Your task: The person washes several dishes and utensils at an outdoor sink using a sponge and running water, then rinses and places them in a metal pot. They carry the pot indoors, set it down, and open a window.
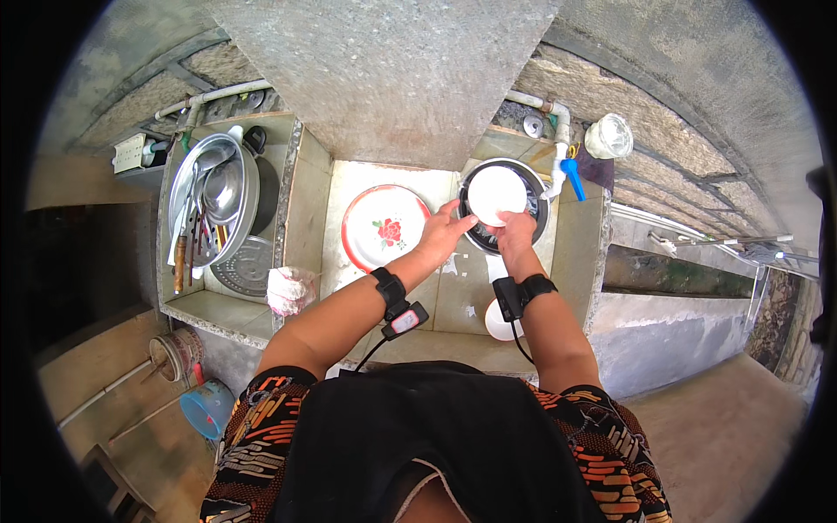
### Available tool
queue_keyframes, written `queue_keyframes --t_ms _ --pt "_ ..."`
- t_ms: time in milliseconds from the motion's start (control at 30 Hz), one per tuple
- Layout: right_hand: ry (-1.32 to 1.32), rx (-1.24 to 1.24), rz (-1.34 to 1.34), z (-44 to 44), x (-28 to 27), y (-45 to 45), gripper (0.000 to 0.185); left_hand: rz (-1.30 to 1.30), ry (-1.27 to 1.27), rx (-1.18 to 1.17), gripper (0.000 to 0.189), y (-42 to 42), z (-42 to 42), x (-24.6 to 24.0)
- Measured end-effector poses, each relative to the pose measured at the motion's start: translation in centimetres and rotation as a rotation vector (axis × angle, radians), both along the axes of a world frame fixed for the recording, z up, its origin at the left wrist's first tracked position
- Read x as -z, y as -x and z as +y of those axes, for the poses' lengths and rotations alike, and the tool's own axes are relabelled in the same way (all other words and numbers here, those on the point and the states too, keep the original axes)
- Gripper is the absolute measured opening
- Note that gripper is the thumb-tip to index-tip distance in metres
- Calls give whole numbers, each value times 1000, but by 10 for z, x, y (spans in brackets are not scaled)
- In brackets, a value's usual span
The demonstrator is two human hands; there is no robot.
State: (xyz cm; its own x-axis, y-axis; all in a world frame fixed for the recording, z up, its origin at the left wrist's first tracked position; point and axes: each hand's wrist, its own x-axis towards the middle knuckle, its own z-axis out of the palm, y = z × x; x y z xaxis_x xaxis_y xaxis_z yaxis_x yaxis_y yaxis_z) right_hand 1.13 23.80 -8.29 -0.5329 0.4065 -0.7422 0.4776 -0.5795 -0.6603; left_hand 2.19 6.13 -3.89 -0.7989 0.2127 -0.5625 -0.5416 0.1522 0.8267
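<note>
My right hand [515, 230] grips the near rim of a round white dish [497, 195], which is held over a dark-lined metal basin [541, 225]. Just left of the basin is my left hand [451, 229], fingers apart and holding nothing. An enamel plate with a red rim and rose pattern [376, 225] lies on the tiled sink floor to the left, near my left wrist. Below my right wrist a white bowl [500, 323] is partly hidden by my arm and the black wrist device. The basin's contents are mostly covered by the dish.
A white pipe tap with a blue lever [573, 180] stands at the basin's right. The left sink compartment holds a metal colander with utensils [245, 225] and a perforated steamer plate [245, 271]. A whitish cloth [290, 291] hangs over the divider. A white tub [609, 137] sits back right.
</note>
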Motion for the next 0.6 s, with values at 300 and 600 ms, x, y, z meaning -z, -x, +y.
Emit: queue_keyframes --t_ms 300,600 --pt "-222 -177 379 -26 -42 -11 18 11 174 157 47 53 16 -19" --pt "-275 -135 322 -34 -39 -26 27 -576 -419 -241 32 10 18 -11"
